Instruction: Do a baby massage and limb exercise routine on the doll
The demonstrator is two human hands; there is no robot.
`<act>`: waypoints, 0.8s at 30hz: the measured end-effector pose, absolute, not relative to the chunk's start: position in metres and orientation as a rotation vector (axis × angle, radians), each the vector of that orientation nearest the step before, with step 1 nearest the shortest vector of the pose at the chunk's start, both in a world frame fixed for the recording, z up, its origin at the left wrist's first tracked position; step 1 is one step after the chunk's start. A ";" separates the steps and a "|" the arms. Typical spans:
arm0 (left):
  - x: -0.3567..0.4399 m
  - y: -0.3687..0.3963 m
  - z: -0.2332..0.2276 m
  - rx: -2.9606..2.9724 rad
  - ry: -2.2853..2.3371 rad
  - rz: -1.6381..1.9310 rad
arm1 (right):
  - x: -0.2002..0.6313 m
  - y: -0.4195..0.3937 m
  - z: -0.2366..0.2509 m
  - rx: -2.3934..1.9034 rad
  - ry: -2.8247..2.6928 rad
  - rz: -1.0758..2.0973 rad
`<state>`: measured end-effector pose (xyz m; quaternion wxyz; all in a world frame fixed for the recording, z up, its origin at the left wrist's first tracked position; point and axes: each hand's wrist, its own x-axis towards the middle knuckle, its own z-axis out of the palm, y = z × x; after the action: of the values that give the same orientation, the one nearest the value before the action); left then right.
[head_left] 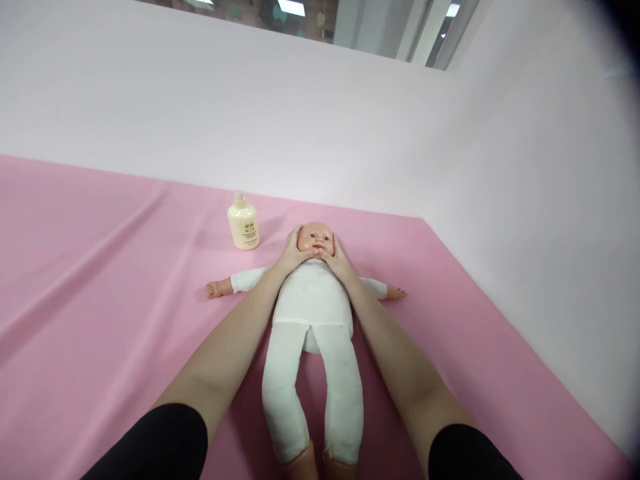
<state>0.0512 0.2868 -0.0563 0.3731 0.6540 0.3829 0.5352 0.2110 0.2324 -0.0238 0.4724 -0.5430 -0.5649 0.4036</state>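
A baby doll (314,293) with a white cloth body lies face up, its arms spread and its feet toward me. My left hand (294,253) cups the left side of its head (316,235), the fingers running up along the cheek. On the other side, my right hand (339,259) holds the head in the same way. Both thumbs rest on the chin, just below the mouth, with their tips close together. The ends of some fingers are hidden beside and behind the head.
Beyond my left hand, a cream-coloured pump bottle (243,223) stands upright. A pink cover (125,280) with creases lies under the doll. White walls (225,120) rise at the back and right, with a window (370,30) above the back one.
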 end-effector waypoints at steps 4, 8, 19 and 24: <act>0.050 0.281 -0.050 1.661 0.986 1.341 | 0.212 0.233 -0.025 -1.341 -1.390 0.998; 0.050 0.277 -0.045 1.639 0.984 1.328 | 0.211 0.234 -0.027 -1.319 -1.380 1.001; 0.052 0.278 -0.047 1.627 0.983 1.362 | 0.211 0.237 -0.030 -1.316 -1.326 1.012; 0.051 0.280 -0.049 1.631 0.988 1.352 | 0.210 0.237 -0.029 -1.281 -1.352 0.993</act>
<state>0.0515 0.2797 -0.0486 0.3912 0.6422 0.3890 0.5323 0.2103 0.2367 -0.0292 0.4928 -0.5280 -0.5575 0.4095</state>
